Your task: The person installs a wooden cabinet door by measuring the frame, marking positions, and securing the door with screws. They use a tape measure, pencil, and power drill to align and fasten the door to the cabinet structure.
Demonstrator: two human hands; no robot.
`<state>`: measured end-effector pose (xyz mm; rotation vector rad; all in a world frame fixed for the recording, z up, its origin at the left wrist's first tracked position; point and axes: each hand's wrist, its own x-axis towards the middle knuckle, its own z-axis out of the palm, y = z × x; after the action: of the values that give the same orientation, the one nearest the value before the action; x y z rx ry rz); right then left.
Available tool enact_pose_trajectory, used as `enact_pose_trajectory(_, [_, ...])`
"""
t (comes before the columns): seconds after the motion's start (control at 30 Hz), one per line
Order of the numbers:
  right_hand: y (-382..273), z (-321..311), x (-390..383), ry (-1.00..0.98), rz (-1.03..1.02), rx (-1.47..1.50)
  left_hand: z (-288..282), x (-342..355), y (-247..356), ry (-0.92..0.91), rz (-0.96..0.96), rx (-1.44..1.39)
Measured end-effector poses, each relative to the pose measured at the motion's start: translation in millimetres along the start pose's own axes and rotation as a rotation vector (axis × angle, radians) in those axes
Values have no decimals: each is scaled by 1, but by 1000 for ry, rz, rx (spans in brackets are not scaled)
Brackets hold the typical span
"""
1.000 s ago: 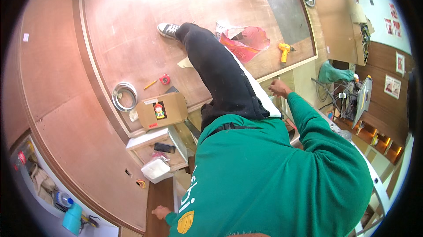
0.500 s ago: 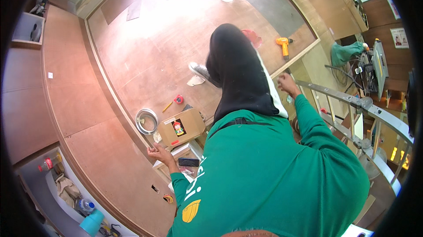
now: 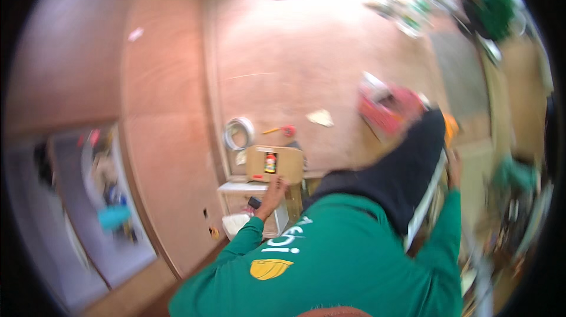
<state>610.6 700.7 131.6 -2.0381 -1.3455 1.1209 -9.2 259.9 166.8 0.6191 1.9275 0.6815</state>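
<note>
My left hand [image 3: 272,198] is at the front edge of a flat cardboard box [image 3: 259,164] with a colourful picture, its fingers apart. Below it a dark phone [image 3: 254,202] lies in a small pale wooden unit [image 3: 229,194]. My right hand [image 3: 453,169] is beside my bent, dark-trousered leg [image 3: 383,181], too blurred to show its grip. Behind the box lie a metal coil [image 3: 229,134], a pencil [image 3: 271,130] and a red tape measure [image 3: 289,131]. A pink bag [image 3: 383,114] is beyond my leg, beside a partly hidden orange drill [image 3: 450,128].
The pinkish board platform [image 3: 283,46] carries bottles and loose items at the back. Someone in green [image 3: 495,5] is at the top right. A wooden panel [image 3: 153,164] and shelving holding a teal container [image 3: 115,217] stand left. A blurred metal ladder [image 3: 483,281] is at the lower right.
The view has swung and is blurred. My left hand has risen from low beside my body to the box. My leg, earlier stretched onto the platform, is bent and further right in view.
</note>
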Motion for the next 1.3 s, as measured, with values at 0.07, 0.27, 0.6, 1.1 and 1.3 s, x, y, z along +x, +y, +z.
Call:
enact_pose_trajectory(0.07, [28,-6,20,-168,57,56,15,-4,42,-114,84,153])
enact_pose_trajectory(0.27, [201,-9,216,-388,144,-380,109,1,120,-323,-129,69])
enact_pose_trajectory(0.6, [268,83,320,-283,463,-225,165,73,141,-315,-436,110])
enact_pose_trajectory(1.1, [288,44,286,-183,628,-138,145,109,137,-301,-581,2])
enact_pose_trajectory(1.3, [221,22,213,-86,449,-89,87,24,67,-167,-597,-69])
